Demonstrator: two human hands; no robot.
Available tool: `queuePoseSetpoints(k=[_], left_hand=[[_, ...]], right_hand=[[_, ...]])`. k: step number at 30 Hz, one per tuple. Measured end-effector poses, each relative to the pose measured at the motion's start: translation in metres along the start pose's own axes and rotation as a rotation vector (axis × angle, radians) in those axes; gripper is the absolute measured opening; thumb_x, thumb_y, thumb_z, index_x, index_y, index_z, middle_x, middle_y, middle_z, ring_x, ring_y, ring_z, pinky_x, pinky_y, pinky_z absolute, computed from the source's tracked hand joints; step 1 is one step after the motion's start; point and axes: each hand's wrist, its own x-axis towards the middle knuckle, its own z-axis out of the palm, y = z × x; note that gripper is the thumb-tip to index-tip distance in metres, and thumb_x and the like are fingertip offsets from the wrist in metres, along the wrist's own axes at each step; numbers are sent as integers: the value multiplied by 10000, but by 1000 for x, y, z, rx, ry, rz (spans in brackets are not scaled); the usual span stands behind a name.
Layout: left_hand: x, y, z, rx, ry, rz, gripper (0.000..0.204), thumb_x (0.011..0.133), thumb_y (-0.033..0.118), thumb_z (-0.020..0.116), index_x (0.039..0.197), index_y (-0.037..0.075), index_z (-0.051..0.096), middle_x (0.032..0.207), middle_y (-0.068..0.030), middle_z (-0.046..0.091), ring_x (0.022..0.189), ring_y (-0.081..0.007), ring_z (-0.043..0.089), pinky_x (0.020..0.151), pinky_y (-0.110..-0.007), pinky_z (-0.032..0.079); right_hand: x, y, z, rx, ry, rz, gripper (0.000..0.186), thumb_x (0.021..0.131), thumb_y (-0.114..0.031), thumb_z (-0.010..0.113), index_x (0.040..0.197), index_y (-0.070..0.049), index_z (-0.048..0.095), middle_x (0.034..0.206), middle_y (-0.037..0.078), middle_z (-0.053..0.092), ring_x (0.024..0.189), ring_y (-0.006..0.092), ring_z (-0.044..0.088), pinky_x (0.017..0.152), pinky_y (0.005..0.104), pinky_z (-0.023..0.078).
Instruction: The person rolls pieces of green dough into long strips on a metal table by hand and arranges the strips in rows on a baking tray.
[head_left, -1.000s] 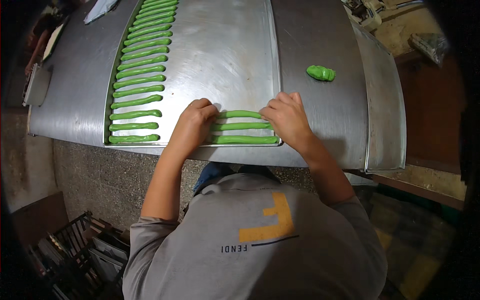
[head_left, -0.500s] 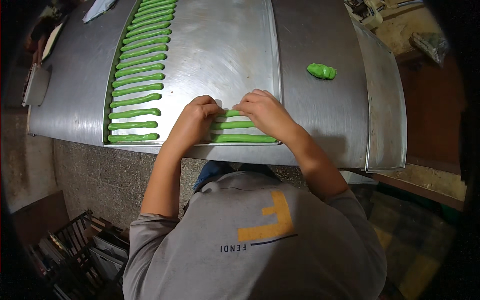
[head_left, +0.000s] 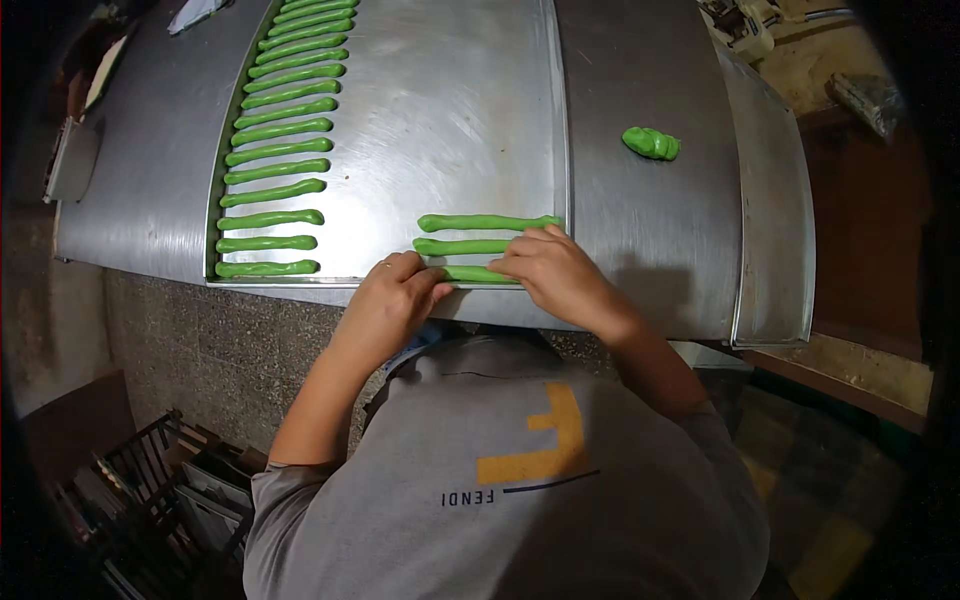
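Near the front edge of a shallow metal tray [head_left: 440, 120], both my hands are on the nearest green dough strip [head_left: 470, 273]. My left hand [head_left: 392, 302] pinches its left end, and my right hand [head_left: 562, 277] has its fingers closed at the right end, which they hide. Just beyond it lies a second green strip [head_left: 462, 246], partly covered by my right hand. Farther back, a third strip [head_left: 488, 222] lies fully in view, its right end by the tray's right rim. A long column of similar green strips [head_left: 270, 218] runs along the tray's left side.
On the metal table [head_left: 650, 60] to the right of the tray sits a twisted lump of green dough [head_left: 651, 143]. A white cloth or paper [head_left: 195, 14] lies at the far left. A black rack [head_left: 160, 480] stands on the floor at the lower left.
Both hands have moved toward me, from the third strip to the nearest one at the tray's front edge. The third strip is now uncovered and released.
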Motion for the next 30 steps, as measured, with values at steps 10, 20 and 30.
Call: queuePoseSetpoints(k=[10,20,30], left_hand=[[0,-2,-7,-100,-41,-129,100,777,32,675,848,-30,642,822,-149,592,746,-323,588,666,-395,487],[59,-42,-2,-140,-80,-166,194,764,14,654,957,-4,666,888,-153,609,787,-317,618,678,-362,500],[52,-32,2,-97,188,-64,138,766,7,645,902,1,672,885,-130,606,840,-306,602,707,-368,504]], right_hand=[[-1,3,-10,10,-11,22,149,795,-84,629,926,-93,701,810,26,624,866,204,563,827,355,405],[9,25,-36,-390,44,109,80,743,-91,583,737,-80,662,719,35,600,812,177,526,768,328,372],[-4,8,-33,-311,159,52,23,738,-88,664,754,-101,655,704,3,570,767,172,508,732,325,362]])
